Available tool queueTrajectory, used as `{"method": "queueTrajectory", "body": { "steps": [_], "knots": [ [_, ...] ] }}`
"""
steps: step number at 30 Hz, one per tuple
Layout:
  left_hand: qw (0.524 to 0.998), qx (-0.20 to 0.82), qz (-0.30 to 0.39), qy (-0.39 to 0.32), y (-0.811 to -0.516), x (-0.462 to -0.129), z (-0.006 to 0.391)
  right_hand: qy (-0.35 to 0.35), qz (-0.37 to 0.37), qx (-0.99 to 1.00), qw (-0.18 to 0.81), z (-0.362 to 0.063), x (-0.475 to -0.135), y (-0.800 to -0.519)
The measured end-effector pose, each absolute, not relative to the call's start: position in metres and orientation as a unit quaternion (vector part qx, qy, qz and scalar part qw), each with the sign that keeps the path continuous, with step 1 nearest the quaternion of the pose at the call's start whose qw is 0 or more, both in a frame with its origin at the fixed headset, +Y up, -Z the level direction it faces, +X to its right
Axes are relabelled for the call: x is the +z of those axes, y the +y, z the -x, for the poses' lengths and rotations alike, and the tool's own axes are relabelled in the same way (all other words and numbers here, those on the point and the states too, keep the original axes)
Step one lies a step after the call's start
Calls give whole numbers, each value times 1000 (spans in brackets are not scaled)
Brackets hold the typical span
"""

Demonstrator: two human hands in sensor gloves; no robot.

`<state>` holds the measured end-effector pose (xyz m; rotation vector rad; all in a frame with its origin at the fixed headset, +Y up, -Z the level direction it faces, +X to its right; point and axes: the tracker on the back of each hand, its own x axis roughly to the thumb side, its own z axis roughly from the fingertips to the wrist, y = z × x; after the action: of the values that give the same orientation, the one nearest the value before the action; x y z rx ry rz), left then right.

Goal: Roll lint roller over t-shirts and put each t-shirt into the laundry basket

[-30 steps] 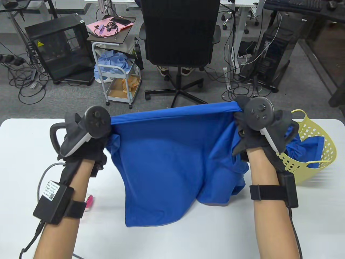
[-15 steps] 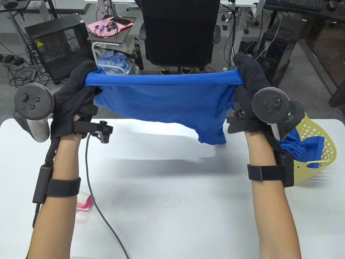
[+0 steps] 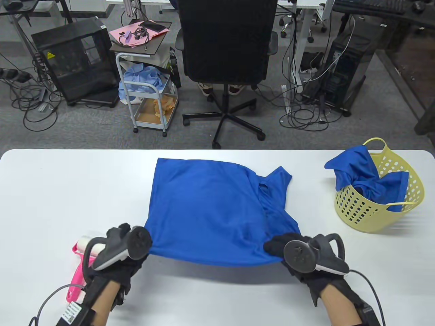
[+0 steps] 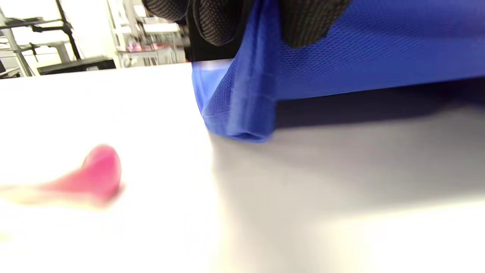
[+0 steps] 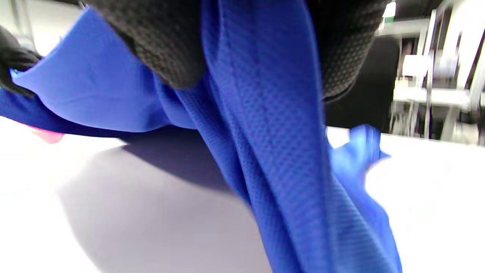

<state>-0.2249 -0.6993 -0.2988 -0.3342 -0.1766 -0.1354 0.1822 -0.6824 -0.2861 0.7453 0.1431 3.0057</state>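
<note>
Blue t-shirt (image 3: 210,207) spread across the middle of the table (image 3: 51,190), its near edge lifted just off the surface. Left hand (image 3: 117,253) pinches the near-left corner, right hand (image 3: 299,254) pinches the near-right, fingers curled tight on cloth. Pink roller (image 3: 80,263) lies beside the left hand. Basket (image 3: 401,217) far right, another blue shirt (image 3: 360,176) inside.

White table (image 3: 68,190) in play: a blue t-shirt (image 3: 210,207) lies spread at its centre, near hem lifted just clear of the top. At three o'clock sits the yellow laundry basket (image 3: 413,190), blue cloth bundled inside. Down at eight o'clock, a pink lint roller (image 3: 77,268) lies flat.
</note>
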Motion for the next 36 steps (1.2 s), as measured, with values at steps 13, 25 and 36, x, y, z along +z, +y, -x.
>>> {"method": "queueTrajectory", "body": {
  "steps": [13,25,36],
  "knots": [
    [925,-25,367,-96,-719,-291,215,232,-226,943,80,-198,-276,-737],
    [956,78,265,-100,-741,-328,163,-22,-15,967,253,-234,-367,-647],
    [931,99,345,-69,-787,-329,166,128,134,978,96,-180,-524,-715]
  ]
}}
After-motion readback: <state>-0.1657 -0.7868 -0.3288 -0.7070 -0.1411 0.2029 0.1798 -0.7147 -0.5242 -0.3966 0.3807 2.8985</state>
